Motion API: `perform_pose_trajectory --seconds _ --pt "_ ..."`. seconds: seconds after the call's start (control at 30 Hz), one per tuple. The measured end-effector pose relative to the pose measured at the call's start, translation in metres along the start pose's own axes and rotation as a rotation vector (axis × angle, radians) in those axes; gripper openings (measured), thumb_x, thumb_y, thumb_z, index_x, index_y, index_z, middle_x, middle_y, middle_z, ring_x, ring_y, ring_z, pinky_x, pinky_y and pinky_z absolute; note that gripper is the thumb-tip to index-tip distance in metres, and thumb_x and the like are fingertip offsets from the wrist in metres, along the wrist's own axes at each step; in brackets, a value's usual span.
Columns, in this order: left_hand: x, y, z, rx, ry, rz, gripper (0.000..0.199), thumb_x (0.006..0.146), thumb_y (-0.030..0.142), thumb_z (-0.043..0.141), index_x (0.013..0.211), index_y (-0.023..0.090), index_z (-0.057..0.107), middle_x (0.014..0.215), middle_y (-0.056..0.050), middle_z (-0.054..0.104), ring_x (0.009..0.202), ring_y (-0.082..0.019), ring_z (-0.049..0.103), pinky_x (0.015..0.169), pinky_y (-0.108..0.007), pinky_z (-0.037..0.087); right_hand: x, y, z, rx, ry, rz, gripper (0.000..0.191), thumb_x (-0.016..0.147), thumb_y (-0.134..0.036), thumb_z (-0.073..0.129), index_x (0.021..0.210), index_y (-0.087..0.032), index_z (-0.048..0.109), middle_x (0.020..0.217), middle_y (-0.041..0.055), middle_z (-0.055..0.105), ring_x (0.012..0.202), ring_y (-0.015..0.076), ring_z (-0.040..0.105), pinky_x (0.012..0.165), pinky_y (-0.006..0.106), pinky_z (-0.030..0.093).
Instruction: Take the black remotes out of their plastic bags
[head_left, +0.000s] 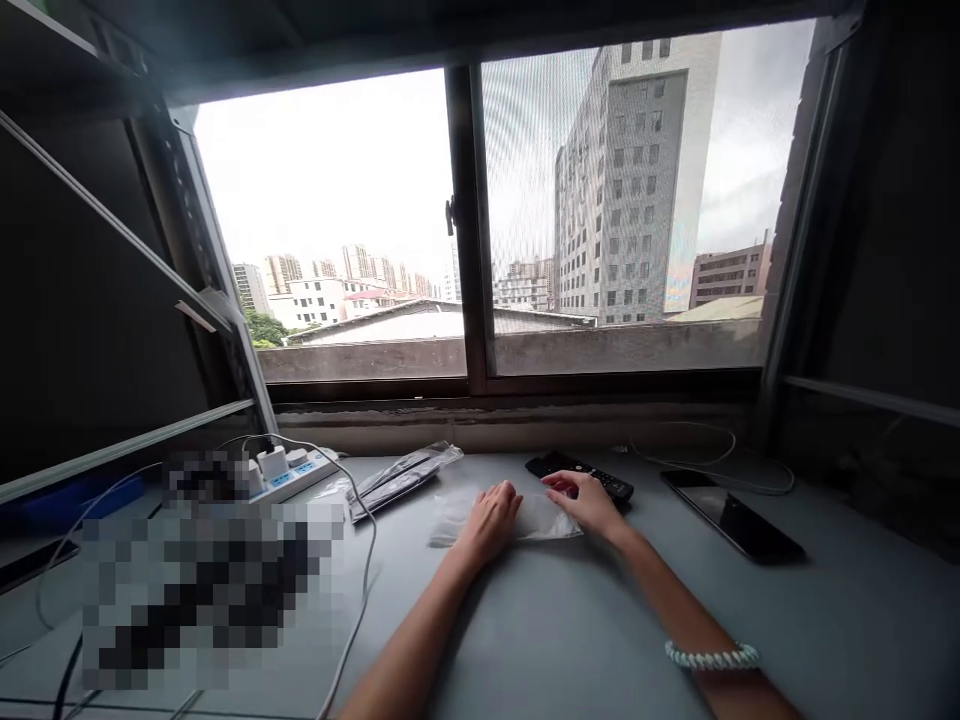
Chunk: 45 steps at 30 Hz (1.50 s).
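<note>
- The bag (536,522) lay flattened on the surface (577,630), front-left of the remote (619,488); handling looked unfinished.
- My left hand (493,522) curled over it.
- My right hand (591,505) curved beside the remote; pinching, I couldn't tell.

Power strip (304,473) and smartphone (731,515) share a desk (547,625) in an indoor workspace, its sliding window (466,250) overlooking city buildings (637,190).

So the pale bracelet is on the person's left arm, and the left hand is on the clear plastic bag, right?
Not quite: the head view shows the pale bracelet on the right arm. The left hand is indeed on the clear plastic bag.
</note>
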<state>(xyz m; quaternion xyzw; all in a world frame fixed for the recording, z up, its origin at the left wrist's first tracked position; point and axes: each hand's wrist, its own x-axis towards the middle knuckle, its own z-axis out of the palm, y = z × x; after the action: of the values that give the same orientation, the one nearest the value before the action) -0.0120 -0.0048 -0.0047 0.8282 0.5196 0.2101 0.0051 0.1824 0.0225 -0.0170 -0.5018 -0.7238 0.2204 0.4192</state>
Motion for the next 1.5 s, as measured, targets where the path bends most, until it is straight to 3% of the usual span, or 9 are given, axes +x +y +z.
perform_pose_trajectory --seconds 0.2,0.37,0.5,0.63,0.83,1.23,1.5 --pt "0.003 -0.003 0.001 0.04 0.046 -0.092 0.029 0.096 0.032 0.023 0.089 0.02 0.049 0.094 -0.006 0.063 0.092 -0.021 0.057 0.083 -0.034 0.037 0.002 -0.007 0.0 0.017 0.038 -0.021 0.024 0.074 -0.028 0.056 0.093 -0.021 0.07 0.077 0.0033 0.069 0.065 0.0153 0.058 0.063 0.027 0.045" --pt "0.0 -0.008 0.002 0.1 0.052 -0.112 0.029 0.095 0.033 0.029 0.084 0.019 0.052 0.093 -0.007 0.062 0.094 -0.022 0.056 0.082 -0.034 0.038 -0.004 -0.014 0.001 -0.002 0.083 -0.02 0.027 0.078 -0.031 0.051 0.094 -0.021 0.07 0.082 0.004 0.069 0.066 0.0156 0.059 0.063 0.027 0.044" --pt "-0.006 -0.011 -0.001 0.093 0.065 -0.081 0.028 0.095 0.034 0.031 0.088 0.019 0.053 0.093 -0.006 0.062 0.092 -0.021 0.056 0.082 -0.033 0.038 -0.007 -0.014 0.004 -0.012 0.034 -0.04 0.032 0.073 -0.039 0.059 0.096 -0.019 0.068 0.087 0.0063 0.069 0.073 0.0179 0.061 0.065 0.028 0.045" --pt "-0.008 -0.014 -0.005 0.136 0.104 -0.118 0.028 0.094 0.036 0.037 0.087 0.018 0.057 0.094 -0.006 0.061 0.093 -0.021 0.054 0.085 -0.036 0.036 -0.009 -0.013 0.003 -0.121 -0.025 -0.003 0.028 0.074 -0.03 0.058 0.099 -0.022 0.068 0.083 0.0033 0.069 0.069 0.0166 0.06 0.064 0.027 0.044" --pt "-0.002 -0.027 -0.012 0.179 0.136 -0.217 0.041 0.088 0.049 0.044 0.068 0.019 0.063 0.093 -0.007 0.06 0.095 -0.024 0.05 0.087 -0.04 0.033 -0.013 -0.028 -0.008 -0.328 -0.041 0.083 0.02 0.08 -0.026 0.053 0.091 -0.029 0.069 0.088 -0.0013 0.07 0.084 0.018 0.062 0.066 0.026 0.041" --pt "0.012 -0.049 -0.019 0.131 0.21 -0.617 0.038 0.085 0.043 0.043 0.078 0.017 0.069 0.107 -0.013 0.06 0.107 -0.03 0.047 0.09 -0.044 0.034 -0.007 -0.021 0.0 -0.344 -0.023 0.06 0.019 0.082 -0.024 0.053 0.085 -0.031 0.07 0.093 -0.0035 0.071 0.09 0.0191 0.062 0.068 0.028 0.042" --pt "0.008 -0.053 -0.021 0.054 0.331 -0.726 0.034 0.081 0.044 0.048 0.078 0.017 0.069 0.106 -0.013 0.059 0.107 -0.03 0.047 0.092 -0.043 0.033 -0.009 -0.01 0.006 -0.234 -0.035 0.005 0.022 0.081 -0.034 0.05 0.089 -0.029 0.07 0.093 -0.0016 0.07 0.079 0.0178 0.062 0.065 0.027 0.044"
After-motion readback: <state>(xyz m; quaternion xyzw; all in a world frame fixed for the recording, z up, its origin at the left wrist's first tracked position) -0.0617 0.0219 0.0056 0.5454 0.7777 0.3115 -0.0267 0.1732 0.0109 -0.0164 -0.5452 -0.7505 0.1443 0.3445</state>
